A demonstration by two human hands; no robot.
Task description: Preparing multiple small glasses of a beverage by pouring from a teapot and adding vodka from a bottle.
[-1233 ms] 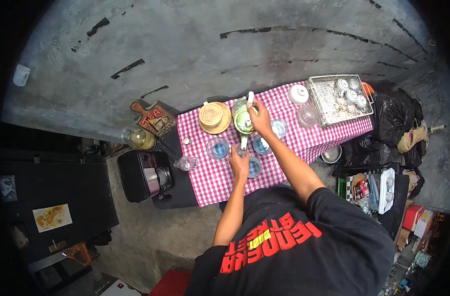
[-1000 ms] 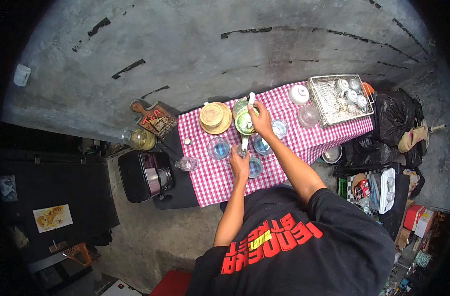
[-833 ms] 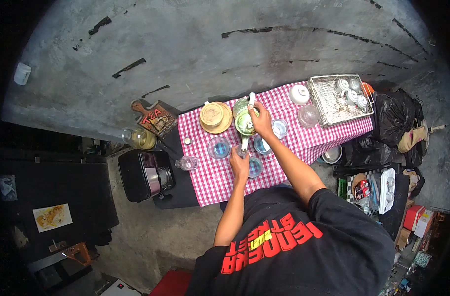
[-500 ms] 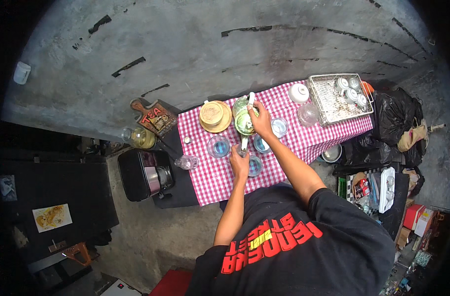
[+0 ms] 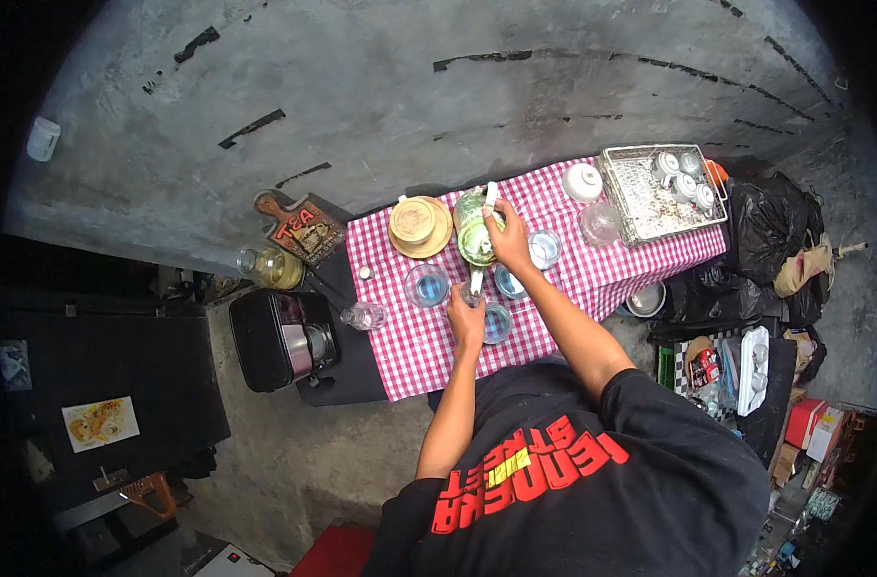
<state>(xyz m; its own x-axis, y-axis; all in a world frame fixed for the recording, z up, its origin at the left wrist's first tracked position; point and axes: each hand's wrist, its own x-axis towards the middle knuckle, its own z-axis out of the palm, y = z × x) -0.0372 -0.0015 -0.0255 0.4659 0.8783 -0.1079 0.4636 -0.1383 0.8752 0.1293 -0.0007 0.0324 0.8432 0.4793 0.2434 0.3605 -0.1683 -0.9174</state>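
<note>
The right hand [image 5: 508, 242] is closed around a green glass teapot [image 5: 474, 231] and holds it tilted over the middle of a table covered with a red and white checked cloth [image 5: 405, 351]. The left hand [image 5: 466, 315] sits lower on the cloth, fingers curled around something small just below the teapot; what it grips is too small to make out, so whether it truly clamps it cannot be told. Small glass cups with a bluish look stand around the two hands: one cup [image 5: 426, 285] to the left, one [image 5: 544, 248] just right of the right hand, another [image 5: 497, 323] touching or just beside the left hand. A round tan lidded container [image 5: 419, 224] stands left of the teapot. Farther right are a white bowl [image 5: 583, 181], a clear glass jar [image 5: 600, 223] and a metal tray [image 5: 640, 207] holding white cups. Off the cloth's left edge lie a small plastic bottle [image 5: 363, 314], a black appliance [image 5: 279, 338] and a wooden sign board [image 5: 301, 227].
</note>
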